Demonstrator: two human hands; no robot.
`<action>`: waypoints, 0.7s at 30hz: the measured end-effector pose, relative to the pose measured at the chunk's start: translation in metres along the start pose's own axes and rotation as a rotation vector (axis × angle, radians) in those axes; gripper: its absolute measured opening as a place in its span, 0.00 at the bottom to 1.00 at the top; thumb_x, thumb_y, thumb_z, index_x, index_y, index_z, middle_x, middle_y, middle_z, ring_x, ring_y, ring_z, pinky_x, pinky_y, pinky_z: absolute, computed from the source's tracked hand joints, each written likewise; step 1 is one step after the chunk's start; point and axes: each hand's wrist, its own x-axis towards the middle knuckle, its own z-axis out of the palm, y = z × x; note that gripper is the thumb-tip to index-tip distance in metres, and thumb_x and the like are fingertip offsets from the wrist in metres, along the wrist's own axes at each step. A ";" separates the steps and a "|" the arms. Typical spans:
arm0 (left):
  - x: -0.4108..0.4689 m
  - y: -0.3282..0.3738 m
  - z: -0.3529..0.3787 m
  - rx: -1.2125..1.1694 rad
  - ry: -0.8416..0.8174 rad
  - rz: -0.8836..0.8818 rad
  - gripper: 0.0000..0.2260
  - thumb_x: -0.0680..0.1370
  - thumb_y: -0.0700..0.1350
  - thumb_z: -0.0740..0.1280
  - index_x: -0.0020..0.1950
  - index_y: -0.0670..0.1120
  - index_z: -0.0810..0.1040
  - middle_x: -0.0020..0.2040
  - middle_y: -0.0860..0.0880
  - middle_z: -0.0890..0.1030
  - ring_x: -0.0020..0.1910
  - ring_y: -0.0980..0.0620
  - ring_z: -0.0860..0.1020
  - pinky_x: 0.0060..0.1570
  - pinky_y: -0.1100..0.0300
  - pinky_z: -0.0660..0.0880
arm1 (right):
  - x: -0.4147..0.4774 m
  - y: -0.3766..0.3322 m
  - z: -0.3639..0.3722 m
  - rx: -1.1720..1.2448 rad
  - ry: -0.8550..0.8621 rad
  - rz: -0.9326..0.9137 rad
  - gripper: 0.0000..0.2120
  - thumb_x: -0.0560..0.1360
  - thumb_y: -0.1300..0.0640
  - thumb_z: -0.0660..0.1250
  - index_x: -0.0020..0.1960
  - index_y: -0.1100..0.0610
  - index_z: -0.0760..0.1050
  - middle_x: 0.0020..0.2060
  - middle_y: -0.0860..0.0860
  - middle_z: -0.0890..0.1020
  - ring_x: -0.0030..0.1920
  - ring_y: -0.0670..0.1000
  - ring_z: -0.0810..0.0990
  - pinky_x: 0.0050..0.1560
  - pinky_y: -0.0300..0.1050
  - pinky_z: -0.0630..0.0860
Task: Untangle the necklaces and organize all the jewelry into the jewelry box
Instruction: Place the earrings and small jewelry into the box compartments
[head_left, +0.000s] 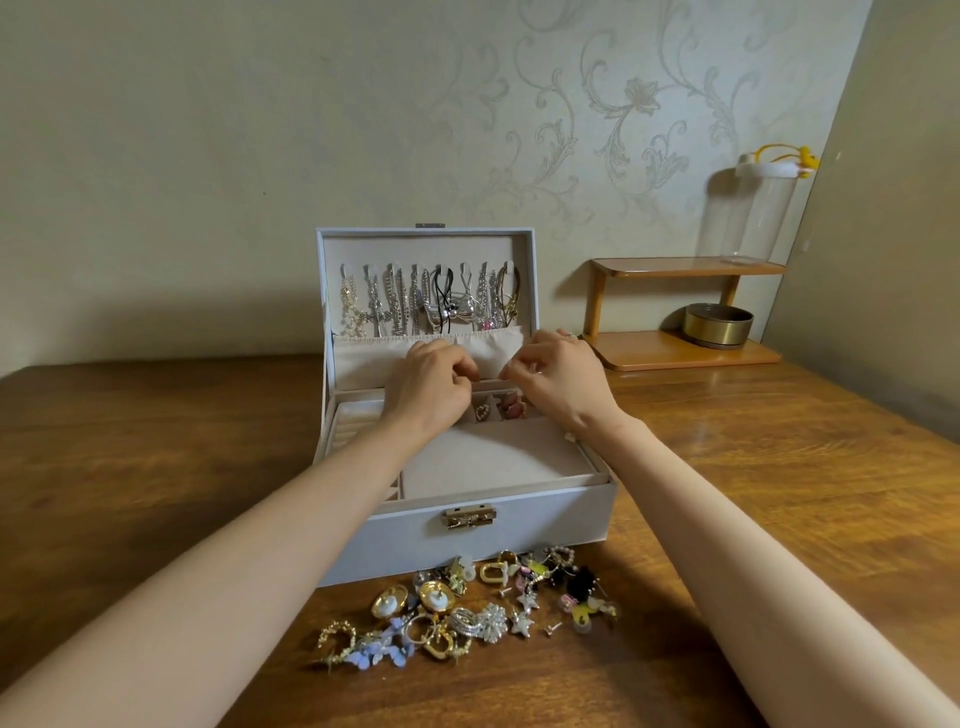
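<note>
worktop: brown wood, back edge meets the wall. Wide strips of wood show left of the box and between the box and the stand.
jewelry box: white, centre of the worktop, latch side facing the person, open. Front wall sits just behind the loose pile.
lid: upright, near the wall. Beige lining, gathered pocket along its lower edge.
stand: two-tier wooden shelf, back right, well apart from the box. Its base edge is near the right hand.
bottle: clear, white cap with yellow loop, on the stand's top tier by the right wall.
tray: flat beige compartment at the box front, open space below both wrists. Ring-roll slots are left of it, partly under the left forearm.
loose jewelry: earrings, rings and brooches heaped on the worktop between the forearms, just in front of the box.
necklaces: hung in a row on the lid hooks, lower ends tucked into the pocket.
left hand: over the rear compartments, fingers curled inward. Cannot tell what it pinches, if anything.
right hand: just beside the left, thumb and forefinger tips together. Item too small to make out.
bowl: brass-coloured, on the stand's lower tier.
earrings: a few pieces in small rear compartments, between the two hands.
</note>
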 end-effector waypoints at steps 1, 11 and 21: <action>-0.002 0.000 -0.002 -0.002 0.016 -0.008 0.10 0.74 0.35 0.61 0.45 0.47 0.79 0.51 0.50 0.79 0.55 0.49 0.73 0.51 0.57 0.68 | -0.002 -0.001 -0.002 0.026 0.016 0.010 0.13 0.72 0.53 0.63 0.37 0.58 0.83 0.37 0.53 0.79 0.40 0.53 0.72 0.42 0.44 0.64; -0.019 0.013 -0.014 0.071 -0.026 0.133 0.14 0.74 0.35 0.60 0.46 0.48 0.83 0.49 0.52 0.81 0.55 0.49 0.71 0.53 0.57 0.63 | -0.054 -0.009 -0.047 0.236 0.013 0.044 0.06 0.73 0.55 0.69 0.38 0.55 0.82 0.35 0.47 0.80 0.36 0.44 0.74 0.38 0.42 0.71; -0.070 0.024 -0.038 -0.270 -0.319 0.347 0.05 0.76 0.38 0.64 0.48 0.47 0.77 0.46 0.57 0.77 0.44 0.61 0.74 0.47 0.62 0.73 | -0.111 -0.024 -0.086 0.050 -0.532 0.018 0.02 0.73 0.55 0.71 0.42 0.51 0.82 0.28 0.52 0.83 0.20 0.43 0.74 0.29 0.29 0.70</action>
